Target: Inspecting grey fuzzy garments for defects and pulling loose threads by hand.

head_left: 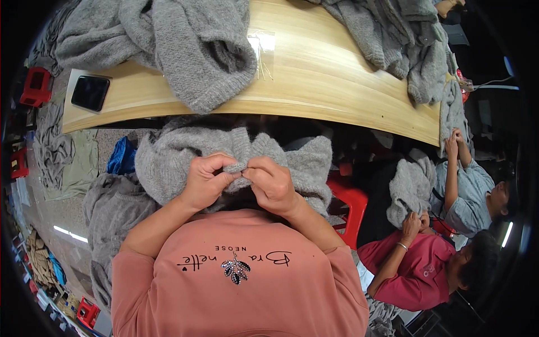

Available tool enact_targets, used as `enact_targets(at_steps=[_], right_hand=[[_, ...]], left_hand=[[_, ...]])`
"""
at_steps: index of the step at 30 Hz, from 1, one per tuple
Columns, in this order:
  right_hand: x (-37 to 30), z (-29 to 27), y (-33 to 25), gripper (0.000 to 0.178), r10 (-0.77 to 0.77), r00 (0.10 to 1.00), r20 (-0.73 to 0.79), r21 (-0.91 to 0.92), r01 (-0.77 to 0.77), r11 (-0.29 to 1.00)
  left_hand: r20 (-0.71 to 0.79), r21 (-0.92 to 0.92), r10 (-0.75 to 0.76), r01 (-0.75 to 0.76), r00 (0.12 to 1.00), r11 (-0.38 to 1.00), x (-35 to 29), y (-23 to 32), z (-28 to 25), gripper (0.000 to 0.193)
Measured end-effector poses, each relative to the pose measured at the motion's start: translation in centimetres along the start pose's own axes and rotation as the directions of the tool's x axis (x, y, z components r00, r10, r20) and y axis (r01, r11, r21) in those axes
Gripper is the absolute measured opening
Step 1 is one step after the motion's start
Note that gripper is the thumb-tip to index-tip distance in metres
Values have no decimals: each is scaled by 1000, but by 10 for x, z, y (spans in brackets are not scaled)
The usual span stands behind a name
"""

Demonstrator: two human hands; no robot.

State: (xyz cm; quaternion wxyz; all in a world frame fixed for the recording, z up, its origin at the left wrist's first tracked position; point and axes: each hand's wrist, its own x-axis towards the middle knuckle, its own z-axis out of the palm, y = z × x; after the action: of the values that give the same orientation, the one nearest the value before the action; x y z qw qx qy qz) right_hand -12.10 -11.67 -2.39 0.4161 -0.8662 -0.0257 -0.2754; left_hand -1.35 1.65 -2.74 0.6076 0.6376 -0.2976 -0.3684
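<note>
A grey knitted sweater [163,163] lies bunched across my lap, below the table's near edge. My left hand [206,181] is closed on a folded ribbed edge of it, thumb and forefinger pinching the knit. Right beside it, my right hand [270,182] pinches the same edge with thumb and forefinger, and the fingertips of both hands nearly meet. Whether a needle or thread is also between the right fingertips is too small to tell. Part of the sweater is hidden behind both hands.
The wooden table [320,73] bears heaped grey sweaters [208,50], a phone [90,93] and pale threads [261,56]. More grey knitwear [112,208] hangs at my left. A red stool [351,210] stands at my right, near a co-worker in a red shirt [412,272] handling grey knitwear.
</note>
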Motion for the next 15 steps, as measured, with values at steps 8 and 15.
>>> enact_targets(at_steps=[8, 15], right_hand=[[4, -10, 1, 20, 188, 959, 213, 166, -225, 960], [-4, 6, -7, 23, 460, 884, 90, 329, -462, 824]], left_hand=[[2, 27, 5, -5, 1000, 1000, -7, 8, 1, 17], [0, 289, 291, -279, 957, 916, -6, 8, -3, 25]])
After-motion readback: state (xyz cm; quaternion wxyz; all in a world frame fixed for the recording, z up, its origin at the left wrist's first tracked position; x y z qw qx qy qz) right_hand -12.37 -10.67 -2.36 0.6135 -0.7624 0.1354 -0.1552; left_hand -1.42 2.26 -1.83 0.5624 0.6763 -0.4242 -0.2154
